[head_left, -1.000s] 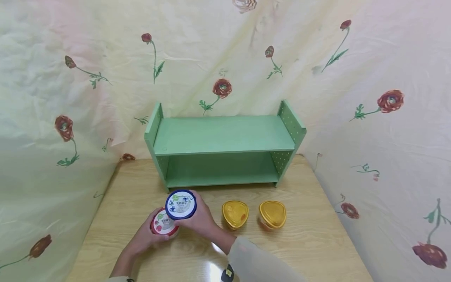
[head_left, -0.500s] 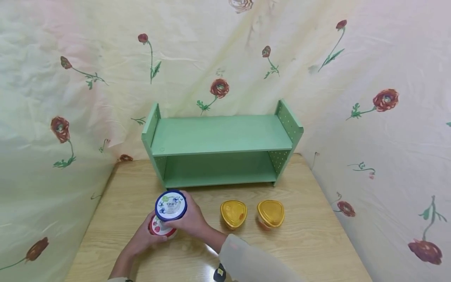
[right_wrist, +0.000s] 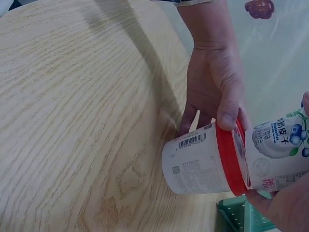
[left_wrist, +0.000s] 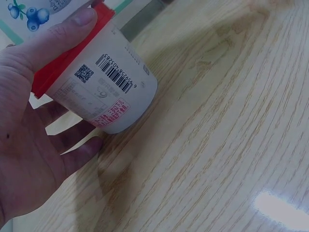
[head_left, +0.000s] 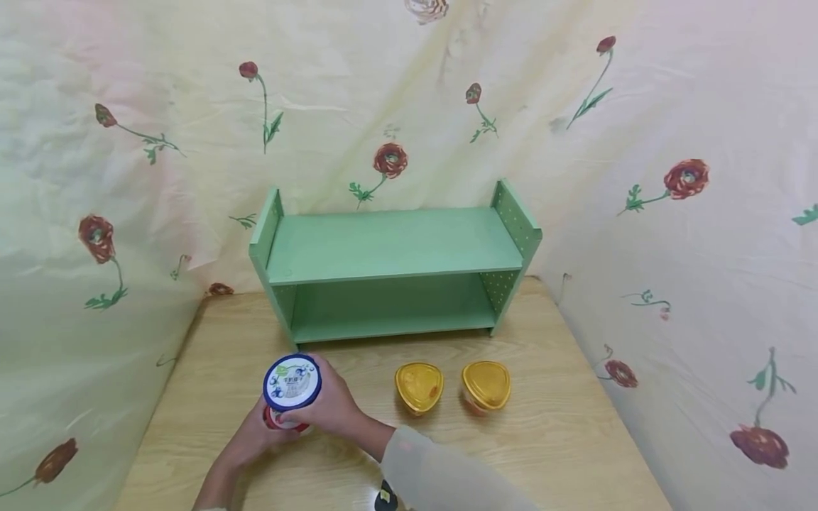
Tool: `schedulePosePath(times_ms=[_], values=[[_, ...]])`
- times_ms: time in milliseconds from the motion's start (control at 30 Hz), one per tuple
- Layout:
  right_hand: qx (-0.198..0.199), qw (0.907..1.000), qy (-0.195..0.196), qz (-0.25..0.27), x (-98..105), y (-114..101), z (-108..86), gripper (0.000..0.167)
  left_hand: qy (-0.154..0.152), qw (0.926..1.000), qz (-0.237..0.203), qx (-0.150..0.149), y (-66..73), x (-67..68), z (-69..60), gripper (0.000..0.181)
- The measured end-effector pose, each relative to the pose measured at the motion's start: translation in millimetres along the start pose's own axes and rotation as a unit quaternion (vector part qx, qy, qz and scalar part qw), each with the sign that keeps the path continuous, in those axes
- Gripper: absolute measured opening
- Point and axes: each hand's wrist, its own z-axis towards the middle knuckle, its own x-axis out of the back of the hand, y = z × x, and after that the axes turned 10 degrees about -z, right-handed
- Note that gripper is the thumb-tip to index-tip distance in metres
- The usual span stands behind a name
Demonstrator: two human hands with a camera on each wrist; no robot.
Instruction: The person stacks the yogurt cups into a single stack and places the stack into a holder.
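Toward left edge of desk (head_left: 543, 433), my left hand (head_left: 249, 434) curls half-open round red-lidded tub (left_wrist: 106, 82); my right hand (head_left: 336, 406) grips blue-lidded tub (head_left: 292, 382) directly above, thumb nearside.

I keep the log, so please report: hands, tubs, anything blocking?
Left hand grips red-lidded tub. Right hand holds blue-lidded tub on or just above it. Nothing seen blocking; yellow-lidded containers stand apart.

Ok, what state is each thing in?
Red-lidded tub: closed, gripped by left hand.
Blueberry tub: closed, held by right hand over red-lidded tub.
Left yellow-lidded container: closed, on table.
Right yellow-lidded container: closed, on table.
Green two-tier shelf: upright on table.
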Motion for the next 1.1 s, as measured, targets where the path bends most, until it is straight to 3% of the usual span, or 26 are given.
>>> schedulePosePath(times_ms=[233, 600, 800, 1100], values=[[0.003, 1.0000, 0.002, 0.002, -2.1, 0.6, 2.0, 0.103, -0.010, 0.9999, -0.008, -0.005, -2.9, 0.5, 0.8, 0.107], [0.008, 1.0000, -0.001, -0.004, -8.1, -2.7, 1.3, 0.101, -0.012, 0.9989, 0.006, -0.044, -6.6, 1.2, 1.7, 0.105], [0.004, 0.9996, -0.012, -0.025, -12.4, -0.2, 0.8, 0.105, -0.019, 0.9988, 0.034, -0.031, -5.0, 1.3, 2.4, 0.105], [0.002, 0.9991, -0.015, -0.039, -18.0, 0.2, 0.0, 0.106, -0.019, 0.9993, 0.019, -0.024, 0.2, 0.0, -2.4, 0.103]])
